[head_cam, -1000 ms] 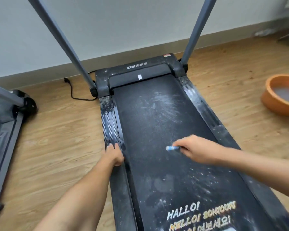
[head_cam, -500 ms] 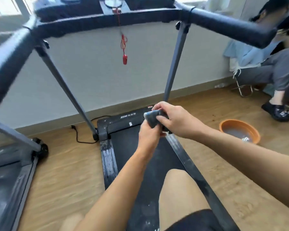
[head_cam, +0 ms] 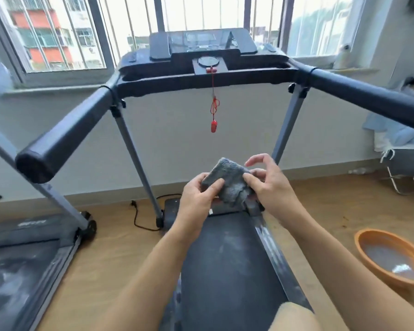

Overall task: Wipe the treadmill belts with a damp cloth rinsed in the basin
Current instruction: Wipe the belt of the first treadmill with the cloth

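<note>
A grey folded cloth (head_cam: 230, 185) is held in the air in front of me, above the front end of the black treadmill belt (head_cam: 227, 266). My left hand (head_cam: 198, 199) pinches its left edge with thumb on top. My right hand (head_cam: 268, 185) grips its right side, index finger and thumb partly lifted off. The belt below shows pale dusty smears. An orange basin (head_cam: 366, 237) with water stands on the floor to the right of the treadmill.
The treadmill's console (head_cam: 201, 51) and two padded handrails (head_cam: 65, 134) rise ahead, with a red safety key (head_cam: 213, 126) hanging. A second treadmill (head_cam: 22, 263) lies at left. A power cord (head_cam: 139, 216) runs on the wooden floor. A folding chair (head_cam: 402, 173) stands at right.
My view has risen from the belt to the console. Both hands left the belt and side rail, came together and now hold the cloth, which is more unfolded than half a second ago.
</note>
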The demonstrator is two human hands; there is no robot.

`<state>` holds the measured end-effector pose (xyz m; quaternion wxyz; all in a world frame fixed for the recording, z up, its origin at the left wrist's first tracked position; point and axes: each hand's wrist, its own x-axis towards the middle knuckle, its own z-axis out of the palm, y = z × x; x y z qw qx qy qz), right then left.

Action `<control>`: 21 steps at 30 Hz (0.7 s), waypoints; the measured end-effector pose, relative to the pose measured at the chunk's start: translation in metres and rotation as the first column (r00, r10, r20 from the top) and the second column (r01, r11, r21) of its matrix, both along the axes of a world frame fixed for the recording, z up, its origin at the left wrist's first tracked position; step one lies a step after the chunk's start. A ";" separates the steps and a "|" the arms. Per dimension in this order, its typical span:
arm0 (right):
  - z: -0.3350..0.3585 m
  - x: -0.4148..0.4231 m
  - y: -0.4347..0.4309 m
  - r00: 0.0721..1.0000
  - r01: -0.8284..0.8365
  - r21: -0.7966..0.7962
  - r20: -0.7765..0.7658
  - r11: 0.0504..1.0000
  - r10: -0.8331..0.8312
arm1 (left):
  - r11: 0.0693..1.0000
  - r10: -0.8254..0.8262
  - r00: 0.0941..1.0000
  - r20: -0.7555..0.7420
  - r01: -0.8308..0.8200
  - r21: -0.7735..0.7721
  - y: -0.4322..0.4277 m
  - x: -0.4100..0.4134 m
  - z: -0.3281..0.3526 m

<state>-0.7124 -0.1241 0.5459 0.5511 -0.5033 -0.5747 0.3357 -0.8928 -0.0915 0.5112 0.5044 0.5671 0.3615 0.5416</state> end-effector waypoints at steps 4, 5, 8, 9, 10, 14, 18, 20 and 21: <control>-0.019 0.018 0.014 0.999 0.030 -0.043 0.036 0.999 -0.029 | 0.998 -0.004 0.993 0.119 0.012 -0.060 0.010 0.019 -0.014; -0.022 0.022 0.017 0.998 0.035 -0.041 0.061 0.999 -0.033 | 0.998 -0.008 0.993 0.121 0.016 -0.065 0.012 0.021 -0.017; -0.029 0.029 0.017 0.996 0.039 -0.060 0.083 0.997 -0.034 | 0.996 -0.033 0.995 0.091 0.040 -0.076 0.013 0.023 -0.022; -0.033 0.030 0.016 0.993 0.044 -0.062 0.116 0.997 -0.037 | 0.997 -0.030 0.997 0.073 0.035 -0.075 0.012 0.023 -0.024; -0.038 0.029 0.014 0.981 0.065 -0.035 0.184 0.997 -0.058 | 0.998 -0.018 0.999 0.048 0.022 -0.067 0.010 0.023 -0.025; -0.050 0.018 0.003 0.964 0.076 0.054 0.251 0.996 -0.088 | 0.991 0.092 0.974 -0.209 -0.069 0.113 0.002 0.027 -0.028; -0.053 0.015 -0.001 1.000 -0.025 -0.082 -0.010 0.996 0.024 | 0.977 0.065 0.914 -0.400 0.024 0.213 -0.014 0.029 -0.026; -0.055 0.021 -0.002 0.995 -0.052 -0.086 -0.088 0.995 0.044 | 0.976 0.056 0.895 -0.442 0.044 0.213 -0.019 0.028 -0.030; -0.056 0.024 -0.003 0.992 -0.076 -0.091 -0.107 0.993 0.066 | 0.976 0.076 0.895 -0.441 0.024 0.218 -0.020 0.028 -0.032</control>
